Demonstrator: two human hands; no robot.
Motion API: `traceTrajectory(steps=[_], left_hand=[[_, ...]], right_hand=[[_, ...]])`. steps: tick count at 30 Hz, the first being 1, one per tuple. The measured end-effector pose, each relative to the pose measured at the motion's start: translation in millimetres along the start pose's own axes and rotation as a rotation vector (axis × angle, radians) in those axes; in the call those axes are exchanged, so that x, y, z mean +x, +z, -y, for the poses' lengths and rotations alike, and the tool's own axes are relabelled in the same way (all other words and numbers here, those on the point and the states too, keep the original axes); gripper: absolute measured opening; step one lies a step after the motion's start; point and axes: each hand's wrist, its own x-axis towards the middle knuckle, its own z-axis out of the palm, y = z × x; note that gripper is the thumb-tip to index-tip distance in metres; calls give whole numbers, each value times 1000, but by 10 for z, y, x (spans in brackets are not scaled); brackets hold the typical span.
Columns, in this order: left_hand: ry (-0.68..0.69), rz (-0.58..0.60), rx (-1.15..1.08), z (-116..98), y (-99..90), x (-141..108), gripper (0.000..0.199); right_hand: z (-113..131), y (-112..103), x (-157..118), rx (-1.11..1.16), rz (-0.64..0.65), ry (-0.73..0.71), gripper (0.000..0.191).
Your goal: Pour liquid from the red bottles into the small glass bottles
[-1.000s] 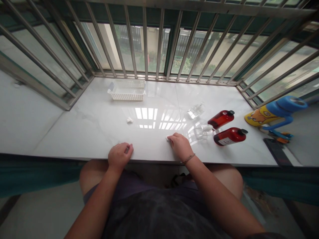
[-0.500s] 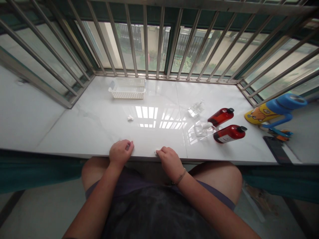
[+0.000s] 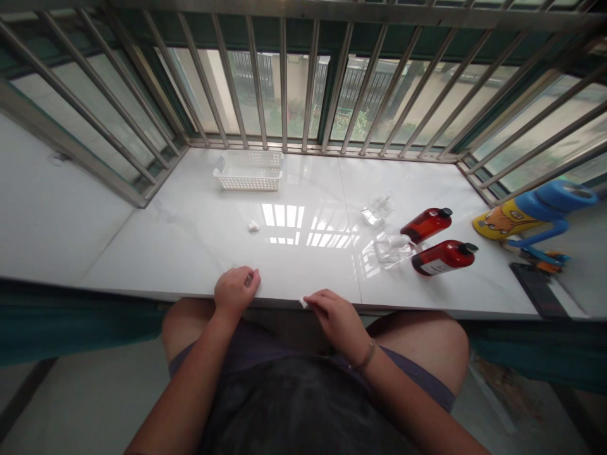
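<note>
Near the front edge of the white counter (image 3: 180, 253), my left hand (image 3: 236, 291) rests with its fingers curled; whether anything is inside them is hidden. To its right, my right hand (image 3: 334, 314) pinches a small white wad (image 3: 303, 303) at the counter's edge. Another small white wad (image 3: 253, 225) lies on the counter beyond my left hand. A white perforated basket (image 3: 250, 183) stands at the back left. On the right are two red bottles with black caps (image 3: 427, 224) (image 3: 443, 257), beside two clear containers (image 3: 377, 210) (image 3: 392, 249).
A yellow and blue flask (image 3: 509, 218) stands at the right, with a dark phone (image 3: 538, 291) and small blue and orange items (image 3: 545, 259) near it. Metal window bars (image 3: 283, 88) rise behind the counter. My thighs are under its front edge.
My right hand has moved slightly right and toward my body, the white wad still between its fingertips. My left hand keeps its curled pose. The whole view has shifted a little.
</note>
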Motion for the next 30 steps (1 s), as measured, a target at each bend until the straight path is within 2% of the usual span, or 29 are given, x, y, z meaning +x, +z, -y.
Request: traceTrajectory(steps=[3, 4, 6, 9, 14, 21, 26, 30], left_hand=[[2, -2, 1, 2, -2, 2, 33], [3, -3, 0, 1, -3, 4, 33], [6, -6, -1, -1, -5, 9, 32], [4, -14, 4, 3, 2, 9, 31], [14, -23, 12, 23, 23, -4, 31], [41, -41, 25, 16, 22, 4, 30], [23, -27, 30, 19, 28, 4, 31], [26, -32, 20, 12, 25, 4, 31]], right_hand=[[-249, -308, 22, 271, -196, 221, 18], [-341, -406, 39, 408, -253, 319, 21], [-513, -562, 69, 645, -332, 466, 38], [-688, -679, 81, 821, -380, 534, 54], [-750, -700, 36, 998, -412, 571, 51], [-872, -701, 5, 973, -453, 593, 48], [-1081, -769, 40, 756, -503, 605, 43], [-1215, -821, 109, 553, -492, 613, 39]])
